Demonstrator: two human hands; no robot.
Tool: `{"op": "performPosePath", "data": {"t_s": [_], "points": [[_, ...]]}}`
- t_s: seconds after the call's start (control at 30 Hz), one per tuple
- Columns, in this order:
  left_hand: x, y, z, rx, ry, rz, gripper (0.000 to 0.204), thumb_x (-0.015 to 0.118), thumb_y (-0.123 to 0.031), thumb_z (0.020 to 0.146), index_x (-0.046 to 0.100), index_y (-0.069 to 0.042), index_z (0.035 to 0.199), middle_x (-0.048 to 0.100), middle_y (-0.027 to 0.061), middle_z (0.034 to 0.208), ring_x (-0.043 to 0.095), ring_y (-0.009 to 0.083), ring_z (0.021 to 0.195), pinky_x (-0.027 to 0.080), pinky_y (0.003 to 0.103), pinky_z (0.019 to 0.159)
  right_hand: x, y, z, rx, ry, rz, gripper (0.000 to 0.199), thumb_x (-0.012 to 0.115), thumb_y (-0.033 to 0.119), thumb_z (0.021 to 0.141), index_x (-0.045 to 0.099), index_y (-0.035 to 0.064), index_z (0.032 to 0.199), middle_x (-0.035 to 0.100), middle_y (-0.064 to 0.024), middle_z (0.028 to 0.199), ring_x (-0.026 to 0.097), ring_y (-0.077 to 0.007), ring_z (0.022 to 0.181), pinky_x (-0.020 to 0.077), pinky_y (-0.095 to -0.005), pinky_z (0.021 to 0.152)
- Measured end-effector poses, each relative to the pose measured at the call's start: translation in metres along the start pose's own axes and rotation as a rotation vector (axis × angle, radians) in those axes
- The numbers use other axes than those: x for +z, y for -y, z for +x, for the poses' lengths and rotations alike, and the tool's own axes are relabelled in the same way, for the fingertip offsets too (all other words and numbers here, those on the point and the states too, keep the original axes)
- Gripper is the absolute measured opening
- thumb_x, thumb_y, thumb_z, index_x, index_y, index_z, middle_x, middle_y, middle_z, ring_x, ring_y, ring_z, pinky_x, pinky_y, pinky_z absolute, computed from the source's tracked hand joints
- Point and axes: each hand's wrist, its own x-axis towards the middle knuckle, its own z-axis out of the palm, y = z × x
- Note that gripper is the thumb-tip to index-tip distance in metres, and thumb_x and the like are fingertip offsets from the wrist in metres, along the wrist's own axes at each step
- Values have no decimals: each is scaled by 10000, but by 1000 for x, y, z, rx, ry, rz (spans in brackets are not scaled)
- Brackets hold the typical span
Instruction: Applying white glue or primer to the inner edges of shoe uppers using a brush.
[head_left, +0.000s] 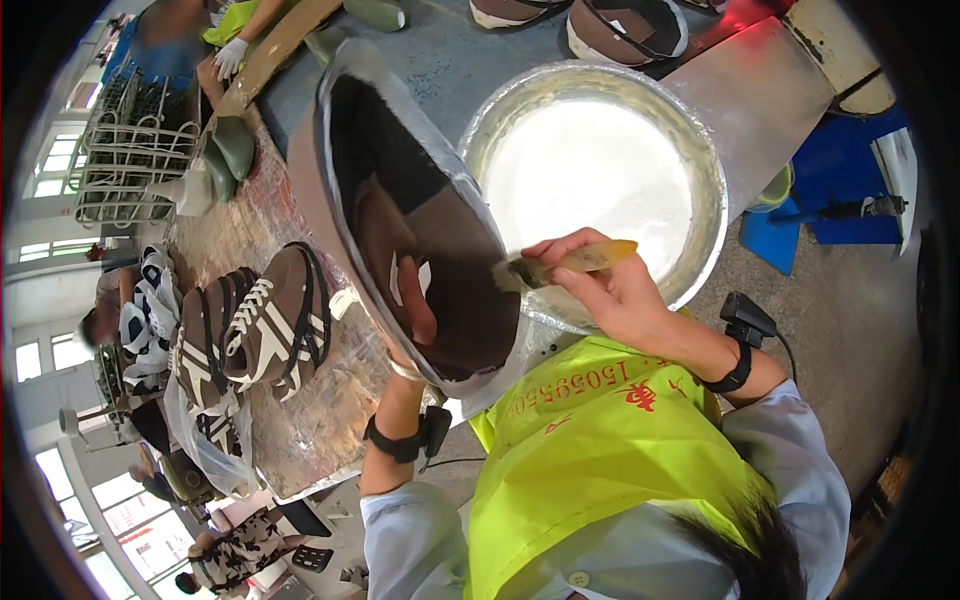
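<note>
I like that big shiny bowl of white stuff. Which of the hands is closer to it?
Right. The right hand holds a brush at the bowl's near rim. The left hand holds the brown shoe beside it.

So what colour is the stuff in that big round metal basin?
White, filling the metal basin; the liquid shows best in the head view.

Yellow-green vest point(600, 440), pale blue sleeves, black wrist straps point(735, 370)

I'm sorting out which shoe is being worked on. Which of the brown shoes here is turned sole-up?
The brown shoe held up in the left hand, its dark sole facing the camera. The pair of brown shoes on the workbench lies laces-up.
</note>
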Motion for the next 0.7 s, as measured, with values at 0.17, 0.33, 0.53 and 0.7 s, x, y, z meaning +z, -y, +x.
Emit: {"op": "performPosePath", "data": {"t_s": [0.17,0.33,0.53,0.7], "points": [[-5,30,16,-337,-3,-694,327,408,-176,966,486,9,1224,559,157,1157,545,234,1059,414,356,953,-2,26,2,168,154,222,142,483,48,926,506,-25,1045,590,-138,1114,563,-174,1044,481,-301,864],[-20,16,14,-370,45,-638,332,401,-182,968,482,7,1228,553,157,1167,538,238,1070,411,355,956,-2,46,4,313,231,377,151,486,86,929,526,-20,1028,608,-129,1073,583,-171,1004,512,-297,817],[-19,1,-7,-393,92,-542,338,394,-190,970,476,4,1234,547,157,1178,530,243,1082,408,354,960,1,11,22,178,-6,233,158,495,85,931,533,-16,1047,607,-108,1063,587,-155,970,509,-291,829],[-21,4,-8,-412,102,-495,343,387,-196,972,472,2,1239,542,157,1187,523,247,1092,405,353,964,12,6,25,-81,-55,87,147,518,16,907,526,-30,1046,601,-113,1076,575,-144,973,484,-298,845]]}}
